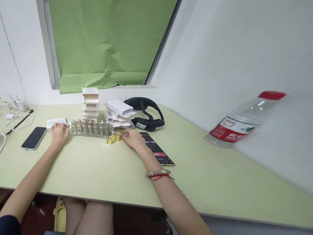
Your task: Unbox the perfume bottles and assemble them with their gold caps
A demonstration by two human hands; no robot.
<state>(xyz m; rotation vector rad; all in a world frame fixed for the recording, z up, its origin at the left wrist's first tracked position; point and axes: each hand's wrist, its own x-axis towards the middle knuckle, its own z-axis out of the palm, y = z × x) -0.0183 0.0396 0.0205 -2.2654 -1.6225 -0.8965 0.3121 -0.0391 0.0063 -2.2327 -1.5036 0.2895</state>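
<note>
Free room over the near tabletop (98,174), boxes (120,107) behind bottles (90,128)

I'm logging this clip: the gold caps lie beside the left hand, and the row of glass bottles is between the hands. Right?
Not quite: the head view shows the gold caps beside the right hand. The row of glass bottles is between it and the left hand.

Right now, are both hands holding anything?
Left hand: curled at the flat white cardboard box; grip unclear.
Right hand: beside the shiny gold cylindrical caps; whether it holds anything, I cannot tell.
</note>
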